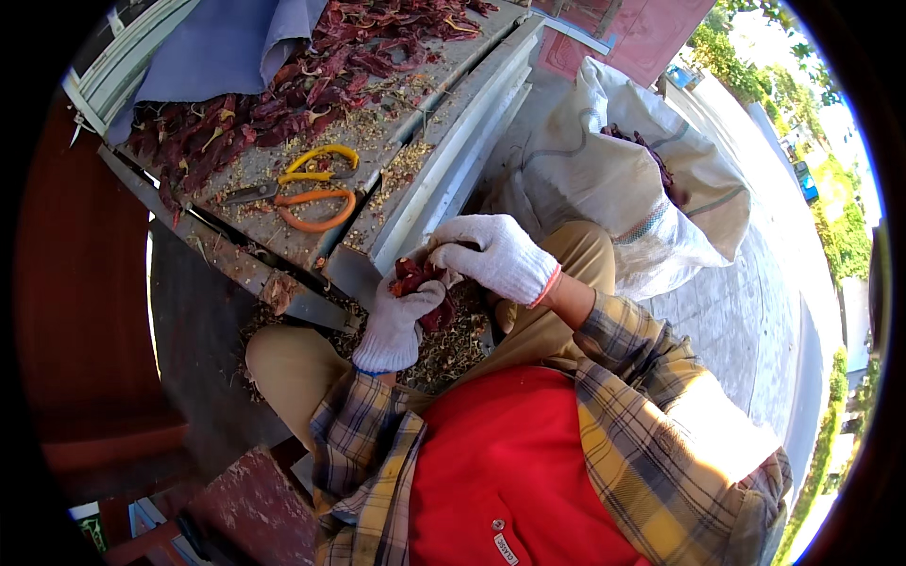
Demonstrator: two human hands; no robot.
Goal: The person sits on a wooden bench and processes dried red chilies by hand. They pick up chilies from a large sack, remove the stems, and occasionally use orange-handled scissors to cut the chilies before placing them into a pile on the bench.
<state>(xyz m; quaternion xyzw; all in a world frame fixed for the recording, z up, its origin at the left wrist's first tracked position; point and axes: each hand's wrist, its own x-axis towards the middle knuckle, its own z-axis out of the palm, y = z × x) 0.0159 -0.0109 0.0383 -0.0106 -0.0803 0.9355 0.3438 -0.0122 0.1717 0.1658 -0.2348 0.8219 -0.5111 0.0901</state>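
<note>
Dried red chili peppers (411, 276) are in my white-gloved left hand (391, 327), whose fingers and thumb wrap round them. One dark pepper hangs below that thumb. Against the same peppers, my white-gloved right hand (494, 253) is closed, its fingertips meeting at their upper end; exactly what it pinches is partly hidden. Just beyond my hands, a pair of scissors (300, 176) with one yellow and one orange handle lies on the worn table (298, 247). Its blades point left.
A heap of dried chilies (354, 71) covers the table's far side, partly under a blue-grey cloth (212, 52). Seeds and scraps litter the boards and the floor between my knees. At the right stands an open white woven sack (585, 174) with dark chilies inside.
</note>
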